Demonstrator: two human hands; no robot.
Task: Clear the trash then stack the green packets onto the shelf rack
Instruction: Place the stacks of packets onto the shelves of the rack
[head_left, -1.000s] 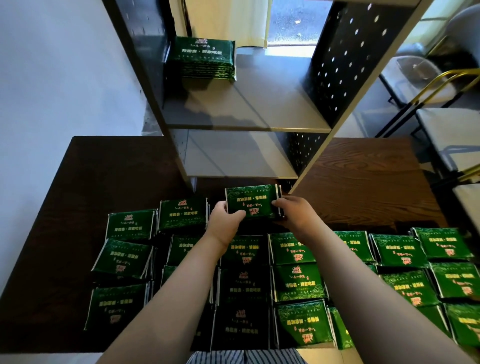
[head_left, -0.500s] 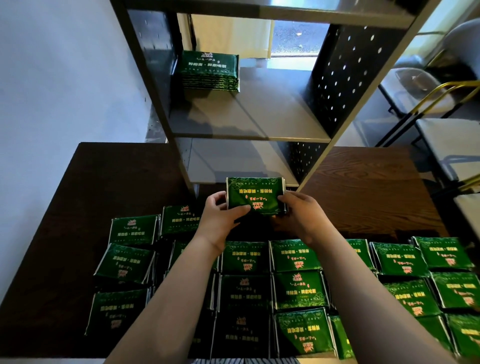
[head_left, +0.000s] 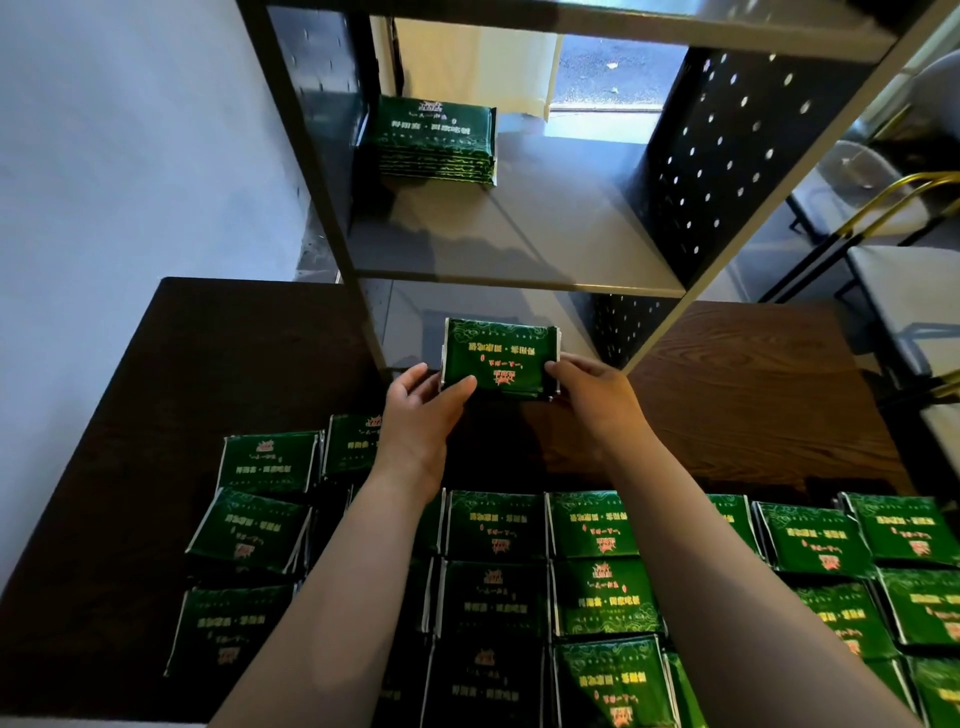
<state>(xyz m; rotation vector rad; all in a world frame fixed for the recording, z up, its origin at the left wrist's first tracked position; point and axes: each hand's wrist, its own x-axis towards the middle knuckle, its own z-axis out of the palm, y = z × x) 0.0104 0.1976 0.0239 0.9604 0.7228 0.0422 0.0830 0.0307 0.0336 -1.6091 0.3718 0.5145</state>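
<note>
Green held packets (head_left: 501, 358) hover above the table (head_left: 753, 389), just short of the shelf rack (head_left: 519, 270); left hand (head_left: 421, 415) and right hand (head_left: 592, 400) pinch the near corners. Risk: corner-only grip could let them fan or slip; far edge may catch the shelf lip before reaching the stack (head_left: 434, 140).

Green packet (head_left: 501, 358) held flat before shelf rack (head_left: 519, 276), stack (head_left: 436, 140) inside.

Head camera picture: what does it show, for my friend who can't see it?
The left hand and right hand hold a bundle of green packets before a metal shelf rack. One stack sits on a shelf's back left; many more packets lie in rows on the dark table.
</note>
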